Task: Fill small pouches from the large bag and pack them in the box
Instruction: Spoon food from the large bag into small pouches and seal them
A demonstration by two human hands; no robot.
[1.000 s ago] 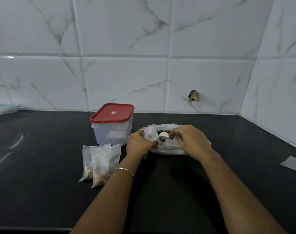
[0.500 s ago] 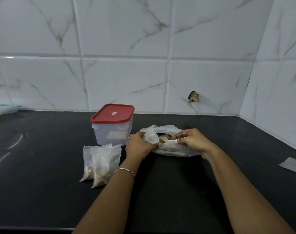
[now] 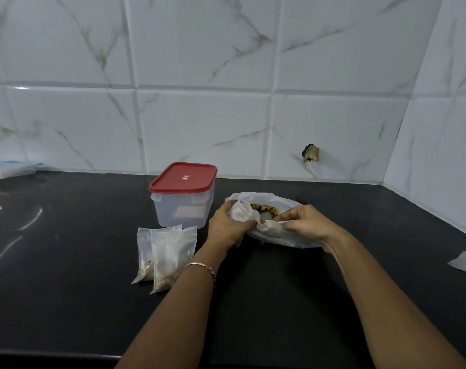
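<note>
Head view: our left grip [image 3: 228, 225] is curled round an open small pouch [image 3: 242, 213]. It holds the pouch's mouth against the opening of the large bag [image 3: 285, 235], we judge so that the brown pieces [image 3: 261, 208] travel a short way and spill little. Our right grip [image 3: 303, 222] pinches the bag's near rim with bent fingers, apparently to keep that mouth spread; whether it holds anything more we cannot tell. The bag lies on its side on the dark bench [image 3: 67, 262], just right of the box [image 3: 184, 209], whose red lid [image 3: 182, 177] is on. Two filled pouches [image 3: 170, 257] lie overlapping in front of the box, likely parked within reach until the lid comes off.
</note>
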